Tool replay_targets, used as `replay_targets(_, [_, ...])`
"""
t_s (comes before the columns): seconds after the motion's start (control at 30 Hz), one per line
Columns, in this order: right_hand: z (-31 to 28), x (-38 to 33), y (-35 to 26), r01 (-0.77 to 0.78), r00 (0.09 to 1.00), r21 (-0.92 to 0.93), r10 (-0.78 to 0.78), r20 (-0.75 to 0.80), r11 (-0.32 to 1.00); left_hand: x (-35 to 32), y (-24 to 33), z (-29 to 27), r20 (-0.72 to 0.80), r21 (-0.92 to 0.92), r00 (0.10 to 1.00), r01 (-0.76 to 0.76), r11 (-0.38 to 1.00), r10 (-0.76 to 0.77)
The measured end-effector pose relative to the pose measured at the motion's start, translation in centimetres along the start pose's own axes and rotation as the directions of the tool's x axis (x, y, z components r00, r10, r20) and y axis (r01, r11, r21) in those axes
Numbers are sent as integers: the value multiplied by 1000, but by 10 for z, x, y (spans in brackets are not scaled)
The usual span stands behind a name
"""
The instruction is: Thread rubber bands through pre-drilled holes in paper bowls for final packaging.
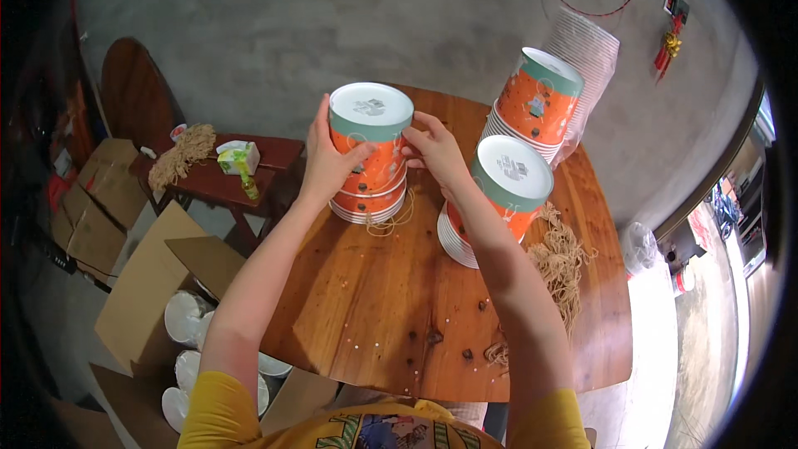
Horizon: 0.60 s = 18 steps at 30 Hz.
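So we've got a short stack of orange paper bowls [371,158] sitting upside down toward the far left part of the round wooden table [374,316], white bottoms facing up with a teal band just under the top. Both our hands are on it: the left hand [328,158] is wrapped around the left side, thumb across the front and fingers curled up to the rim, while the right hand [434,150] grips the right side near the teal band with the fingers bent in. Both forearms reach out from the near edge, the right one crossing in front of a second stack.

There's a loose bit of thin twine [391,223] lying on the table at the base of the stack we're holding.

Just to the right is that second upside-down stack [499,199], and farther back on the right a third, taller one [536,104] leaning a little. Behind it stands a bagged pile of clear lids [592,50]. A heap of tan twine [561,262] sits on the table's right side.

Off to the left there's a small dark side table [218,185] with more twine and a small green and white carton. Near left on the floor, open cardboard boxes [141,299] hold white bowls.
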State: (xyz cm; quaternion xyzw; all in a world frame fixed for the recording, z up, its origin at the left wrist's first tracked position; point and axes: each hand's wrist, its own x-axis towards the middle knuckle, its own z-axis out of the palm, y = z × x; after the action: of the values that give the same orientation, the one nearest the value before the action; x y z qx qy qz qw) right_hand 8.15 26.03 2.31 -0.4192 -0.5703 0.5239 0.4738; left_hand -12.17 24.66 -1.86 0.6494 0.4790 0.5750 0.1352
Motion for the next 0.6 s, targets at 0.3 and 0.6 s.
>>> replay_targets(0.3, [0,6,30,69,998,-105,-69,2,992,-22,-16,11,-57,-15,997,47,999,-48])
replay_targets(0.6, [-3,-5,25,59,991,-321,-16,135,945,-26,-21,-2,65,-104,992,111,988,-104])
